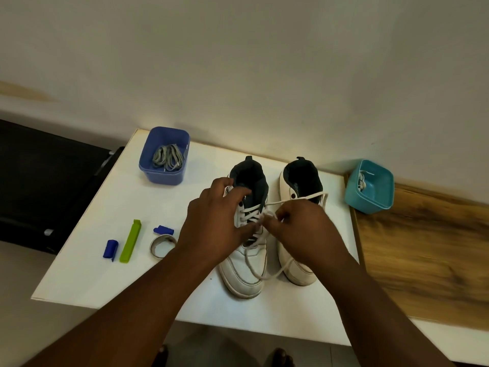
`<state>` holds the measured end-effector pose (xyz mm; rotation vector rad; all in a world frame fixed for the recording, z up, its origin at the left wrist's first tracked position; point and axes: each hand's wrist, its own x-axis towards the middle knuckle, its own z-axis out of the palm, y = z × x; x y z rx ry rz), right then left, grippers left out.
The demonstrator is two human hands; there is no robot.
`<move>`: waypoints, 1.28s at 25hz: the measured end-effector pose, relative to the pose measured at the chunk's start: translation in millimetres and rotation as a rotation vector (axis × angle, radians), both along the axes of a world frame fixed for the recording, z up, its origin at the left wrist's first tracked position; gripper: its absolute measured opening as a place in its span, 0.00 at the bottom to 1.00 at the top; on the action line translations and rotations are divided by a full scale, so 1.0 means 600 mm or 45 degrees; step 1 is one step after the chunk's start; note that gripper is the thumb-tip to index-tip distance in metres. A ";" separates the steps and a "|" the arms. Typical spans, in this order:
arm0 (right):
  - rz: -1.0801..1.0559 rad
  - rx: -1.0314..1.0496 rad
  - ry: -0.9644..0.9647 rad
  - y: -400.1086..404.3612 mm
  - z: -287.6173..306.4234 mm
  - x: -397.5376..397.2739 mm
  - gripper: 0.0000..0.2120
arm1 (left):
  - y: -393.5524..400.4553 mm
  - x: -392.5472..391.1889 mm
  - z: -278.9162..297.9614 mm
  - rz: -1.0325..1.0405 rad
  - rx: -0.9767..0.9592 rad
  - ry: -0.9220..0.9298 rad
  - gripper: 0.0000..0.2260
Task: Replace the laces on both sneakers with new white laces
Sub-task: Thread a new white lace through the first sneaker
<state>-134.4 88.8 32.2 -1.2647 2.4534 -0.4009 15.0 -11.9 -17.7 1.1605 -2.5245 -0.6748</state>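
Observation:
Two white sneakers with dark linings stand side by side on the white table point(92, 274), toes toward me. The left sneaker point(244, 271) carries a white lace point(254, 268) partly threaded through its eyelets; loose ends loop over its toe and stretch across the right sneaker point(299, 268), which shows no lacing. My left hand point(214, 221) rests on the left sneaker's upper, fingers at the eyelets. My right hand point(299, 229) pinches the lace over the tongue. A blue tub point(148, 165) holds grey laces point(168, 157). A teal tub point(375, 197) holds a white lace point(361, 181).
Left of the sneakers lie a green clip point(130, 241), two small blue pieces point(110, 249) point(163, 229) and a grey paper band point(162, 246). A dark chair point(39, 181) stands left of the table. A wooden surface point(423, 250) adjoins on the right. The wall runs close behind.

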 end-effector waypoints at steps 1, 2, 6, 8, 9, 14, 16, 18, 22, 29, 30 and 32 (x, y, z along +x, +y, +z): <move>0.009 0.003 -0.055 0.003 0.004 0.001 0.13 | 0.001 -0.001 0.000 -0.008 0.013 0.047 0.33; 0.012 -0.025 -0.025 0.006 0.011 0.000 0.09 | 0.000 0.001 0.003 -0.034 0.024 0.124 0.32; -0.079 -0.601 0.508 0.025 0.074 -0.022 0.04 | 0.018 -0.004 0.033 -0.326 0.148 0.542 0.26; -0.092 -1.016 0.349 0.029 0.094 -0.012 0.04 | 0.037 -0.006 0.049 -0.489 0.270 0.592 0.25; -0.050 -1.140 0.290 0.028 0.094 -0.001 0.04 | 0.044 -0.005 0.053 -0.513 0.306 0.600 0.22; 0.434 -1.122 -0.061 0.019 0.060 0.028 0.10 | 0.049 0.007 0.072 -0.274 1.021 0.713 0.28; 0.685 -0.973 -0.397 0.020 0.057 0.032 0.10 | 0.047 0.007 0.085 -0.161 1.307 0.851 0.26; 0.856 -0.816 -0.490 0.019 0.057 0.032 0.11 | 0.040 0.001 0.095 -0.205 1.413 0.883 0.23; 0.956 -0.598 -0.507 0.023 0.054 0.022 0.12 | 0.034 -0.004 0.095 -0.250 1.353 0.924 0.20; 0.857 -0.568 -0.658 0.027 0.046 0.017 0.10 | 0.016 -0.007 0.090 0.125 1.274 1.250 0.12; 0.721 -0.672 -0.670 0.025 0.046 0.019 0.09 | 0.015 -0.006 0.093 0.149 1.186 1.238 0.12; 0.288 -0.860 -0.624 0.015 0.049 0.026 0.08 | 0.020 -0.006 0.094 0.111 0.933 1.128 0.11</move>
